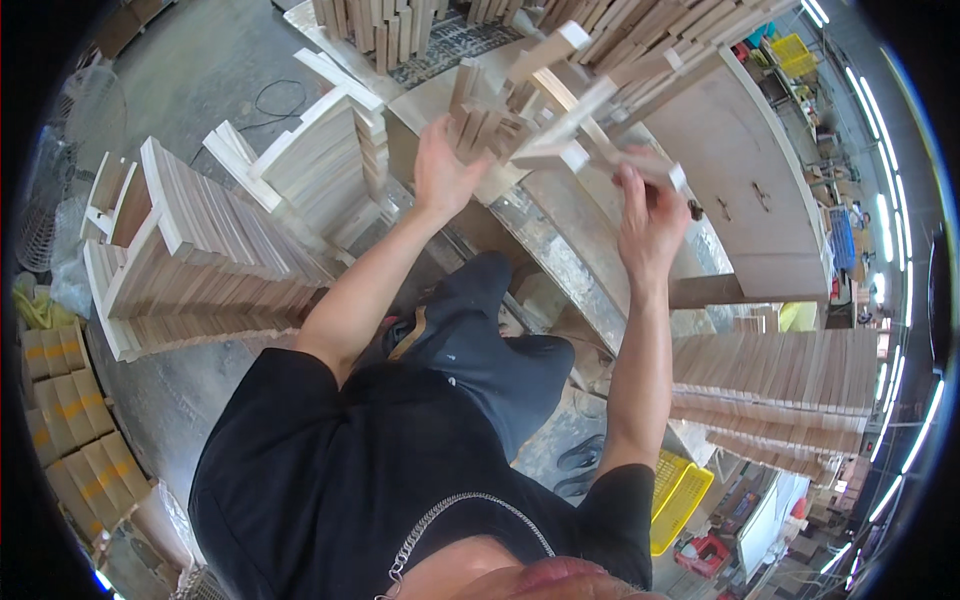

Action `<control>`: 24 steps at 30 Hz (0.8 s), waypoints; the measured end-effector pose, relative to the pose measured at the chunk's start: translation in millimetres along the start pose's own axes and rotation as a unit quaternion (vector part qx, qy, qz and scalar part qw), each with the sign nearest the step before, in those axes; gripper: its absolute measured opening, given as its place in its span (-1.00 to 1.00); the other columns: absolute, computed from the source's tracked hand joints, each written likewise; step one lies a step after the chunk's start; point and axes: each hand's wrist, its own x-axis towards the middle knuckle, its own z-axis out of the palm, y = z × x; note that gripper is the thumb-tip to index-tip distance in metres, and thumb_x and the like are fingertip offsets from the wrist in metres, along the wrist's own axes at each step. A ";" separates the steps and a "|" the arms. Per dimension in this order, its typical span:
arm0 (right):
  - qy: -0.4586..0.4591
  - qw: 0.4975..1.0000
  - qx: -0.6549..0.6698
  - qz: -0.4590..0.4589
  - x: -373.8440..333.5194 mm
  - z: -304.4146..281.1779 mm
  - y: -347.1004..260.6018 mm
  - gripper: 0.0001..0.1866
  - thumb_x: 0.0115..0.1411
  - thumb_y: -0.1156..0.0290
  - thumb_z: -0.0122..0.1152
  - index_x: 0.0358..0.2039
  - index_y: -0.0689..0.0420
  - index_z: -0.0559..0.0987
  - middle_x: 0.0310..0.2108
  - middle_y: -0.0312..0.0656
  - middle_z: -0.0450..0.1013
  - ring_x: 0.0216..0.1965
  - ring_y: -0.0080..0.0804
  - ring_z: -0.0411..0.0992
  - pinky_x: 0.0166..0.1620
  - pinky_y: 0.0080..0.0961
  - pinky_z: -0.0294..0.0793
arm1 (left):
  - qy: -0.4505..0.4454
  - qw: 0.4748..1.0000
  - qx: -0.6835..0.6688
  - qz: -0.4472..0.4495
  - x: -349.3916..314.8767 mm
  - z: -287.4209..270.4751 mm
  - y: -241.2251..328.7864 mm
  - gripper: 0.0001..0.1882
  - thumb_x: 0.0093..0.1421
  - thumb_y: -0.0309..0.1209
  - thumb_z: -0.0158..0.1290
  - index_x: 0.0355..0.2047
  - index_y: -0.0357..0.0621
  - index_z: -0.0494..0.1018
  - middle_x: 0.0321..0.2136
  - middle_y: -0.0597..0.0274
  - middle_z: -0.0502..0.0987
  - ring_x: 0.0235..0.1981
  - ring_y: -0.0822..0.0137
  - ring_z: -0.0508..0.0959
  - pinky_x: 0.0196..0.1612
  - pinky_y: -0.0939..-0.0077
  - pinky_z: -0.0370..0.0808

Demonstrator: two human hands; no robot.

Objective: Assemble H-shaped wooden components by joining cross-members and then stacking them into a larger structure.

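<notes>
A pale wooden frame of joined bars [566,127] is tilted above the workbench [548,232], slightly blurred. My right hand [650,218] is closed on the bar at its near right end, with thumb and fingertips pinching the wood. Farther left, my left hand [447,178] has its fingers and thumb around a cluster of short brown wooden slats [484,128]. Whether these slats are joined to the frame is hard to make out. Part of the left fingers is hidden behind the wood.
Stacked wooden frames [215,270] stand on the floor to my left, with another stack [318,165] beyond. Upright strips [385,28] fill the bench's far side. A large panel [740,180] and a stack of slats [775,375] stand right. A yellow basket [680,500] lies near my right elbow.
</notes>
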 end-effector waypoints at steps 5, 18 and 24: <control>-0.057 0.998 -0.008 -0.009 82.4 52.3 39.2 -0.75 0.38 0.32 0.28 -0.07 0.23 0.62 -0.26 -0.26 0.59 -0.28 -0.57 0.51 -0.13 -0.54 0.52 | -0.065 0.990 0.118 -0.045 27.3 20.0 -21.8 -0.23 -0.01 -0.19 0.39 0.10 -0.39 0.33 -0.04 -0.33 0.54 -0.01 -0.21 0.59 0.04 0.05 0.54; -0.195 0.981 0.014 0.017 140.0 58.2 57.5 -0.72 0.42 0.29 0.24 -0.06 0.26 0.60 -0.25 -0.29 0.56 -0.27 -0.56 0.47 -0.14 -0.52 0.51 | -0.175 0.974 0.106 -0.093 36.2 8.4 -18.4 -0.39 0.08 -0.31 0.36 0.02 -0.37 0.33 -0.16 -0.26 0.58 -0.06 -0.22 0.60 0.00 0.04 0.55; -0.231 0.969 0.088 0.024 134.8 57.5 93.2 -0.75 0.45 0.34 0.17 0.00 0.24 0.59 -0.11 -0.26 0.57 -0.16 -0.54 0.49 -0.05 -0.52 0.52 | -0.186 0.974 0.092 -0.093 40.1 3.3 -17.3 -0.37 0.07 -0.31 0.37 0.02 -0.37 0.33 -0.16 -0.25 0.58 -0.07 -0.22 0.60 -0.01 0.05 0.55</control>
